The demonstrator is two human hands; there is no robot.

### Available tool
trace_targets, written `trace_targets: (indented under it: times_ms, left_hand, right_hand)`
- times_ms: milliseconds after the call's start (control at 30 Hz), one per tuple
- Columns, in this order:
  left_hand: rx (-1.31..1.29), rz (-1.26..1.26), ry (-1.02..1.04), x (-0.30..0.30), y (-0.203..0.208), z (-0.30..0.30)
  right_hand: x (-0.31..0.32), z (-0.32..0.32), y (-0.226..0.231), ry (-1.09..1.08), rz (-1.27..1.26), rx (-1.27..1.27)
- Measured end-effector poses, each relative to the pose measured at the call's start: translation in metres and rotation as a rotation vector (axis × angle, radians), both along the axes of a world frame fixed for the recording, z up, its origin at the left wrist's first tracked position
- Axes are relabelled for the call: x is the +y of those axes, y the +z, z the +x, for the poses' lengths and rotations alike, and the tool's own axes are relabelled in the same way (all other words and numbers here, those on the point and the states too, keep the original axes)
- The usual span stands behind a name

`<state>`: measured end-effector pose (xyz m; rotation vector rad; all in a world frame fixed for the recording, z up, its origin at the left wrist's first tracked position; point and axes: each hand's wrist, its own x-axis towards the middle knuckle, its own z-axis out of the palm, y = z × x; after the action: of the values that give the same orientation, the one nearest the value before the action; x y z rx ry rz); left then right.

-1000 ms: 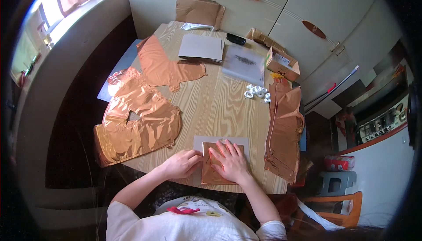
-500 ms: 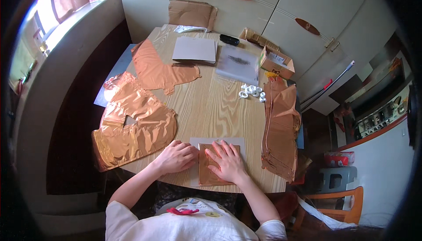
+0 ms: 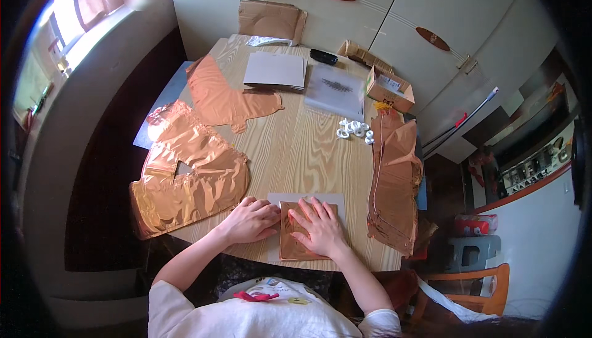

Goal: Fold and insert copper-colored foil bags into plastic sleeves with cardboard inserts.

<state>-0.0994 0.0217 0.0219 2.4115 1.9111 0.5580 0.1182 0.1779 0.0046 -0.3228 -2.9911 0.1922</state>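
The right hand (image 3: 320, 230) lies flat, fingers spread, pressing on a folded copper foil piece (image 3: 295, 239) at the near edge of the table (image 3: 296, 147); its grip is open and clasps nothing. The left hand (image 3: 250, 219) rests loosely curled at the foil's left edge, touching it. The foil lies on a grey sheet (image 3: 320, 199). To the left lies a large crumpled copper foil balloon (image 3: 185, 177), to the right another (image 3: 394, 177) hanging over the table edge. Farther off are small white rings (image 3: 354, 129), a translucent flat packet (image 3: 336, 88), a white paper stack (image 3: 274, 70) and an open cardboard box (image 3: 388, 88).
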Motion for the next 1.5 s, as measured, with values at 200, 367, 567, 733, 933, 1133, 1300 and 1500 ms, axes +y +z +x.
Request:
trace_targets:
  times_ms: [200, 367, 567, 733, 933, 1133, 1300, 1500]
  left_hand:
    - [0.006, -0.017, -0.012, 0.001, -0.003, 0.003]
    - [0.043, -0.017, -0.006, -0.001, -0.007, 0.004]
    - [0.076, -0.124, -0.002, -0.002, -0.004, 0.008]
    - [0.006, -0.126, 0.004, 0.001, 0.002, 0.007]
    - [0.001, -0.099, -0.029, -0.003, -0.001, 0.008]
    - [-0.067, -0.114, -0.084, -0.01, 0.005, 0.012]
    - [-0.23, -0.14, -0.092, -0.013, 0.01, 0.016]
    - [-0.223, -0.08, -0.094, -0.013, 0.001, 0.015]
  right_hand:
    - [0.001, 0.0, -0.003, 0.001, 0.021, 0.014]
    - [0.0, 0.0, -0.004, 0.005, 0.034, 0.026]
    - [0.0, 0.0, -0.003, 0.002, 0.033, 0.019]
    - [0.0, -0.001, 0.001, -0.002, 0.035, 0.007]
    - [-0.001, 0.0, 0.0, -0.008, 0.027, 0.013]
    - [-0.001, 0.0, 0.002, -0.005, 0.019, 0.0]
    - [-0.001, 0.0, 0.001, 0.009, 0.04, 0.008]
    - [-0.002, -0.001, 0.003, -0.001, 0.01, 0.013]
